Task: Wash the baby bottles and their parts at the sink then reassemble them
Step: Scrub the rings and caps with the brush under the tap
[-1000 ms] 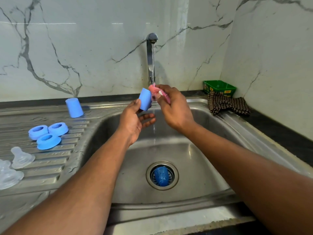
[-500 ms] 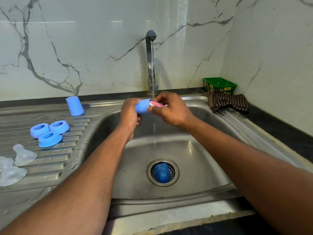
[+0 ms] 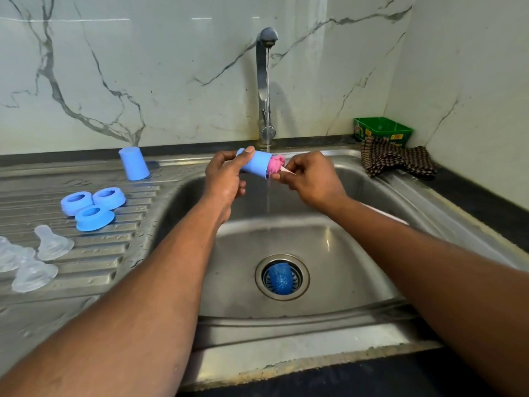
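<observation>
While the tap [image 3: 266, 81] ran, the left hand [image 3: 226, 179] gripped a blue cap [image 3: 255, 166] over the sink [image 3: 286, 247]; the right hand [image 3: 310, 179] pinched the pink sponge brush [image 3: 275, 164] at its mouth. Scrubbing was evidently underway; next, the brush likely needed twisting deeper.

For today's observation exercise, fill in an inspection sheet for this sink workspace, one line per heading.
Surface: steel sink, wet draining board.
Job's things: blue cap under running tap, pink brush in its mouth; another cap, three rings, clear teats on the board; blue item in drain.
Clutter: checked cloth, green box.
Grips: left hand holds cap; right hand pinches brush.
Cables: nothing seen.
Surroundings: marble wall.
</observation>
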